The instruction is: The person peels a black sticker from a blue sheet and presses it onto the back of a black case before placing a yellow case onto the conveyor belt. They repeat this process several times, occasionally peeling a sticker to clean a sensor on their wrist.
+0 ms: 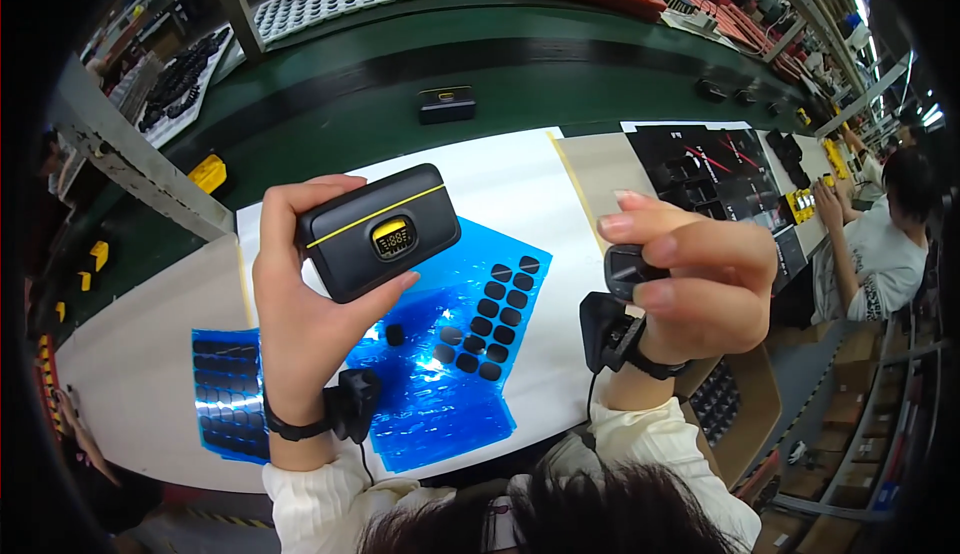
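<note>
My left hand (310, 304) grips a black box-shaped device (340, 229) with a yellow stripe and a small display window (393, 239). The device is tilted, its window side up. To the right, my right hand (705, 269) pinches a small dark rounded-square cover piece (626, 270) between thumb and fingers, apart from the device. Below both hands lies a blue film sheet (430, 434) bearing rows of similar black pieces (505, 314). One loose black piece (395, 335) sits by itself on the film, under my left hand.
A second blue sheet with black pieces (228, 384) lies at the left on the white table (140, 374). Another black device (446, 104) rests on the green conveyor belt (540, 84). Black printed sheets (710, 174) lie at the right. A co-worker (890, 239) sits farther right. A metal post (150, 169) stands at the left.
</note>
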